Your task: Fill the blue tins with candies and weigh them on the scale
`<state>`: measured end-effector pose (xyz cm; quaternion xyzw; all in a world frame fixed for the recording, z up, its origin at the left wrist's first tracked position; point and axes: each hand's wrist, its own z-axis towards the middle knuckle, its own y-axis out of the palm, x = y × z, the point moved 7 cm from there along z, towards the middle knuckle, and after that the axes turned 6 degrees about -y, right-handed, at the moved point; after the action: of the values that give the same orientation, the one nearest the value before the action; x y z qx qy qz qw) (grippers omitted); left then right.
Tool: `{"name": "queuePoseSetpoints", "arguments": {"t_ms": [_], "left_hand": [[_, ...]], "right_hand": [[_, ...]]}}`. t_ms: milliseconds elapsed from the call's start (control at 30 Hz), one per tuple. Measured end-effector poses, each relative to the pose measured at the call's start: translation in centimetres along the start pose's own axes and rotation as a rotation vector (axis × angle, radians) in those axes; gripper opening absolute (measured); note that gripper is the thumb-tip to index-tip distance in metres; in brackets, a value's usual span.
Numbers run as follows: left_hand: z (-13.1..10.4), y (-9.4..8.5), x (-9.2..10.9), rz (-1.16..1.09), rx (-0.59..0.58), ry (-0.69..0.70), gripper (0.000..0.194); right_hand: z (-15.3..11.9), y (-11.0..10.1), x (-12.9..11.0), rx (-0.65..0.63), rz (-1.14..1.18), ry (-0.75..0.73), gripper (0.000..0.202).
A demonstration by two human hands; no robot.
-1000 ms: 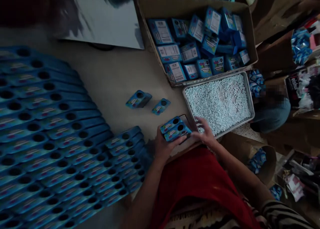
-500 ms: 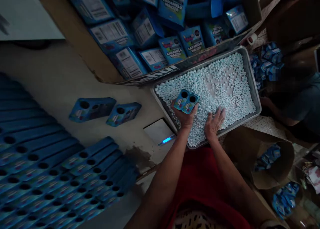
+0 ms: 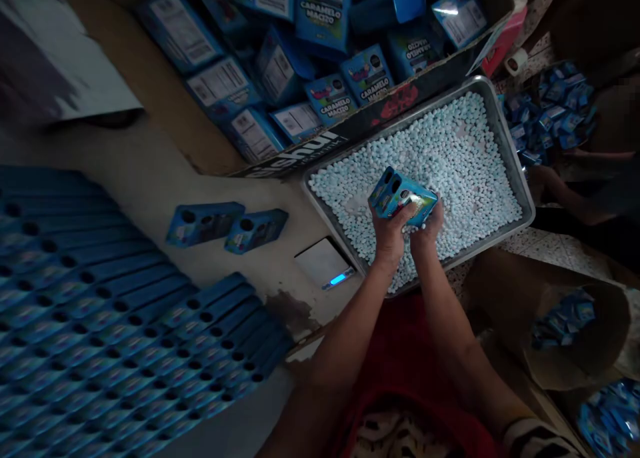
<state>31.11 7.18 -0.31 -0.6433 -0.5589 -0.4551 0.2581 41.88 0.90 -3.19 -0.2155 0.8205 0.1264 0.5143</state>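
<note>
Over a metal tray (image 3: 493,115) of small pale blue and white candies (image 3: 450,138), my left hand (image 3: 390,235) is closed around two blue candy boxes (image 3: 407,195) held side by side. The boxes lie tilted, with their dark round holes facing left. My right hand (image 3: 427,228) is cupped against their other end, its fingers partly hidden behind them. A few candies show at its palm, between the two hands.
A cardboard carton (image 3: 295,161) full of blue boxes stands behind the tray. Left are a small lit scale (image 3: 323,261), two upright boxes (image 3: 205,223) and rows of boxes (image 3: 125,311). A co-worker's arm (image 3: 565,191) and blue packets (image 3: 560,111) are at right.
My right hand has lifted from the candies and come up against the boxes. My left hand has turned the boxes from upright to tilted and moved them slightly right.
</note>
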Motion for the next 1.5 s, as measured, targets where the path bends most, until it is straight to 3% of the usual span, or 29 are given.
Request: {"name": "queuePoseSetpoints", "arguments": {"t_ms": [67,167,233,333,467,633,833,1100,1200,1300,1500], "left_hand": [[-0.1,-2.3,2.5,0.038,0.046,0.045,0.084],[-0.2,-6.0,5.8,0.29,0.093,0.189,0.093],[-0.3,-7.8,6.9,0.455,0.086,0.283,0.093],[-0.4,-8.8,6.9,0.602,0.009,0.369,0.089],[-0.6,-9.1,6.8,0.61,-0.005,0.426,0.084],[-0.7,-8.1,7.5,0.632,-0.06,0.496,0.07],[-0.4,-7.3,7.2,0.711,-0.068,0.458,0.067],[-0.3,-6.8,7.4,0.754,-0.183,0.417,0.068],[-0.4,-6.7,7.1,0.735,-0.251,0.369,0.072],[-0.4,-6.8,6.5,0.705,-0.24,0.327,0.076],[-0.4,-6.7,5.6,0.67,-0.145,0.335,0.075]], "right_hand": [[0.7,1.3,-0.4,0.002,0.303,0.135,0.047],[0.5,2.4,-2.1,-0.004,0.622,0.297,0.03],[-0.3,2.4,-4.0,-0.052,0.66,0.306,0.023],[-2.3,2.4,-7.1,-0.147,0.749,0.265,0.015],[-4.7,2.8,-10.5,-0.202,0.723,0.153,0.016],[-5.6,3.9,-12.7,-0.269,0.63,0.012,0.02],[-4.9,3.9,-12.8,-0.276,0.52,-0.09,0.028],[-3.9,5.4,-13.2,-0.291,0.739,0.091,0.037],[-4.1,5.9,-14.3,-0.354,0.659,-0.028,0.042],[-4.3,6.1,-15.0,-0.429,0.518,-0.159,0.047],[-3.9,5.5,-15.1,-0.404,0.429,-0.184,0.052]]}}
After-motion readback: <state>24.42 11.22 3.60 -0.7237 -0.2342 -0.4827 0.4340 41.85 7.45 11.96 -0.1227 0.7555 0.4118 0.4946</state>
